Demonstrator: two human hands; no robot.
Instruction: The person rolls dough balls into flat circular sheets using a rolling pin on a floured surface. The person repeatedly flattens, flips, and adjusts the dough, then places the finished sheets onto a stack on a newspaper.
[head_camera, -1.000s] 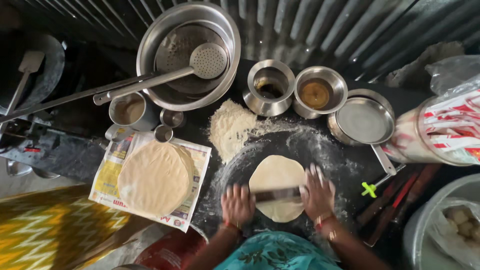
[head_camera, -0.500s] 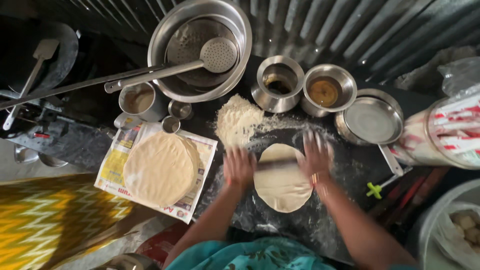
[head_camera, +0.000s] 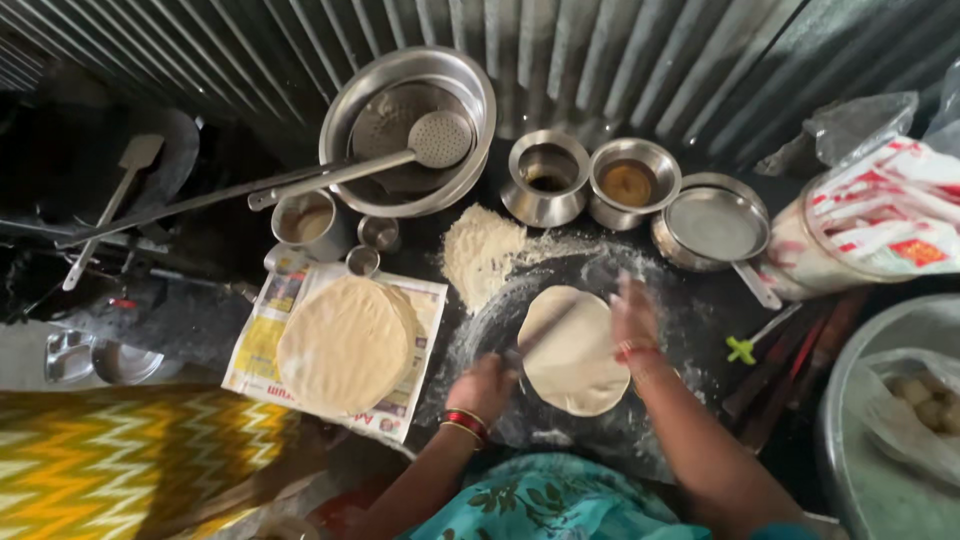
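The rolling pin is now angled diagonally across the flatbread dough at lower centre (previously level), gripped by the left hand; the blurred right hand is pressed flat-ish, so the disc is being turned while thinned.

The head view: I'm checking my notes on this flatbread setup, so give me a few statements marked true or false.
1. Both hands, left hand and right hand, are on the rolling pin over the dough round. True.
2. The stack of rolled flatbreads lies on newspaper. True.
3. The slotted ladle rests on the flour pile. False: its head rests in the large steel bowl.
4. The dough round is square. False: it is roughly round.
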